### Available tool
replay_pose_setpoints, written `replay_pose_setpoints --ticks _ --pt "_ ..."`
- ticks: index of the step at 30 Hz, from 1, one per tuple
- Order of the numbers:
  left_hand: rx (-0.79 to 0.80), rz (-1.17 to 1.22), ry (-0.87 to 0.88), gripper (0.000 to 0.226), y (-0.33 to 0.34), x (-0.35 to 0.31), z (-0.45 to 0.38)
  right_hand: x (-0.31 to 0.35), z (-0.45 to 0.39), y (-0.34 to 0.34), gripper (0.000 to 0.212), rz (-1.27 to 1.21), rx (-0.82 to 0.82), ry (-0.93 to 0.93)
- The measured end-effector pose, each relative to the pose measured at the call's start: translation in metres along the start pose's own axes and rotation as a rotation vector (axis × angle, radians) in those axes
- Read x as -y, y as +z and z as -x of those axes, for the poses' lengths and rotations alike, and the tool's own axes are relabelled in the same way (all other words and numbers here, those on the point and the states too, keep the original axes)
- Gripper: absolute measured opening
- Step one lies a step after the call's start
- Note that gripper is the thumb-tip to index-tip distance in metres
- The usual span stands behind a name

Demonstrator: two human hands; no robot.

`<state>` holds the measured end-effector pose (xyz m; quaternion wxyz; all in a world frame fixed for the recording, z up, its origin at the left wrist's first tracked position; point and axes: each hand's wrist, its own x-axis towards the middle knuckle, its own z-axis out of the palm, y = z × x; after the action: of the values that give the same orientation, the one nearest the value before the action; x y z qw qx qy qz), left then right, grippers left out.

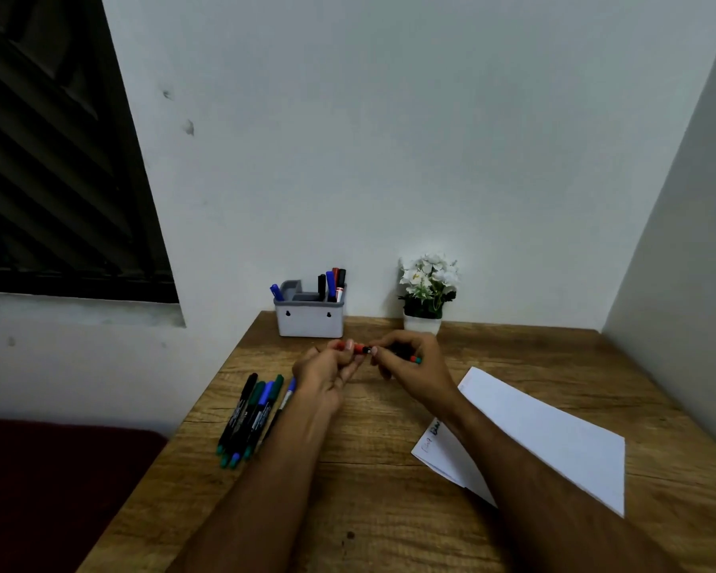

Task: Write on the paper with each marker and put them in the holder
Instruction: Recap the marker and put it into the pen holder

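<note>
Over the middle of the wooden desk [368,490] I hold a red marker [415,359] between both hands. My left hand [327,372] pinches its red cap [350,346]. My right hand [414,366] grips the dark barrel, whose red and teal end pokes out past my fingers. Cap and barrel meet at the tip between my thumbs. A white paper [546,436] with a few written words lies at the right, partly under my right forearm. A grey holder [310,320] at the back wall contains several markers. More markers [253,415] lie loose at the left.
A small white pot of white flowers [426,291] stands right of the holder against the wall. The wall closes the desk at the back and right. A dark red seat [58,481] sits beyond the desk's left edge.
</note>
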<state>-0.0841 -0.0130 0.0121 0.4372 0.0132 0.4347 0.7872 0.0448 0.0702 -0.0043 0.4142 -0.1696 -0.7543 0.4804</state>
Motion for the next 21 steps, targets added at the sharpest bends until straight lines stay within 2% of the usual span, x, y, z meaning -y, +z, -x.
replay_pose_setpoints --ticks 5,9,13,17,19,21 --pt "-0.043 0.055 0.022 0.037 -0.001 -0.001 -0.004 0.001 -0.012 0.019 0.010 0.014 0.010 -0.002" --pt "-0.129 0.037 0.150 0.030 -0.011 -0.016 -0.013 -0.008 -0.019 0.025 0.036 0.225 0.088 0.072" --pt "-0.216 -0.193 0.488 0.035 -0.015 -0.044 -0.023 -0.016 -0.024 0.029 0.051 0.468 0.099 0.139" --pt "-0.275 -0.473 0.903 0.028 -0.008 -0.076 -0.028 -0.017 -0.029 0.034 0.046 0.509 0.085 0.107" --pt "-0.290 -0.579 1.024 0.025 -0.003 -0.088 -0.033 -0.015 -0.031 0.037 0.042 0.515 0.099 0.078" --pt "-0.293 -0.627 1.063 0.024 0.003 -0.097 -0.043 -0.013 -0.033 0.038 0.039 0.513 0.101 0.071"
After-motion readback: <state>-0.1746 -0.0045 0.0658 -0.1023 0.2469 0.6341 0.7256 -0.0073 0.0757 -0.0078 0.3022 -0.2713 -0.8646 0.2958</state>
